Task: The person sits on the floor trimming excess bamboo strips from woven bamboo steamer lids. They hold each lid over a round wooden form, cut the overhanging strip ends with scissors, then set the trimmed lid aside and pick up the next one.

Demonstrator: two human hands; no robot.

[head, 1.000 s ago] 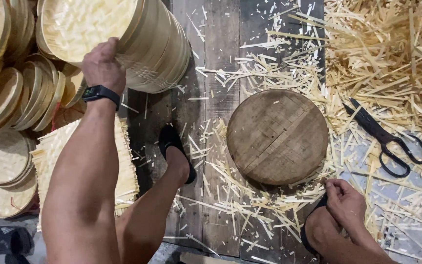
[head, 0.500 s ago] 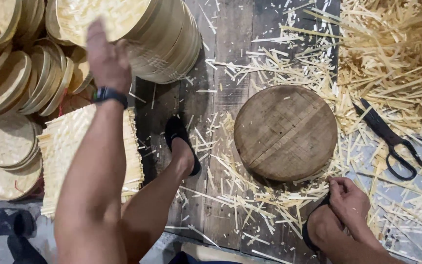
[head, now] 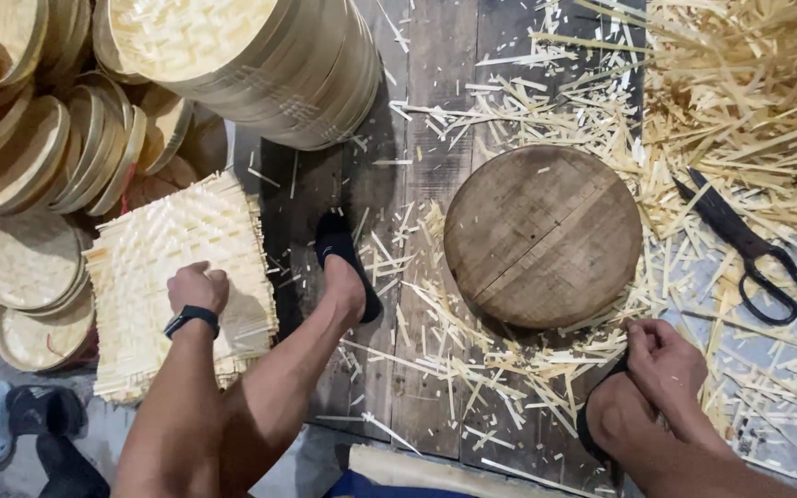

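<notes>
Reaching down at about 8 o'clock in the frame, the left hand (head: pixel 197 288) lay knuckles up, fingers curled, on the top sheet of a stack of square woven bamboo mats (head: pixel 177 277); whether it gripped the sheet or merely pressed on it could not be told. A black wristband (head: pixel 190 319) sat on that wrist, the forearm running off the bottom edge. The right hand (head: pixel 664 361), at 4 o'clock, was loosely clenched against the right foot, touching a black sandal strap (head: pixel 592 406); its fingertips were hidden. A round wooden block (head: pixel 542 236) stood just past centre toward 2 o'clock, amid bamboo offcuts (head: pixel 740 101). Black scissors (head: pixel 751 249) lay at 3 o'clock, well apart from both hands. Stacked round bamboo lids (head: pixel 232 55) at 11 o'clock were cut off by the top edge. The left foot's toes were covered by a black sandal (head: pixel 348 267).
</notes>
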